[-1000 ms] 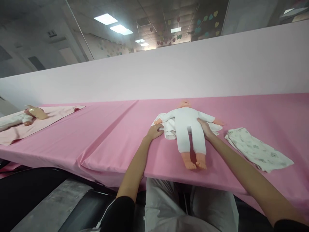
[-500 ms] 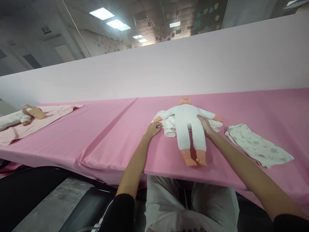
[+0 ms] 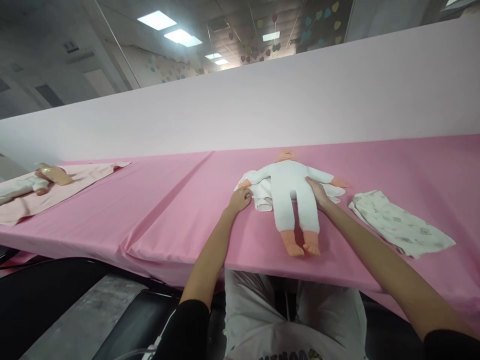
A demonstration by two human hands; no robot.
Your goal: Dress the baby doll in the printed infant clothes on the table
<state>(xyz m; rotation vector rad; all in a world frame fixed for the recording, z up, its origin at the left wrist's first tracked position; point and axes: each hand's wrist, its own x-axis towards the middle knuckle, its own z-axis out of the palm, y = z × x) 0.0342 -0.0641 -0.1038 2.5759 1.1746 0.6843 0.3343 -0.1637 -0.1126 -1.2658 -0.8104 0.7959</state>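
Fingers of right hand [image 3: 318,192] laid loosely on doll [image 3: 291,192] hip, not clenched, left hand [image 3: 239,200] fingers flat by white garment [image 3: 262,196] under doll, printed cloth [image 3: 399,224] right of them, pink table [image 3: 168,210] beneath.
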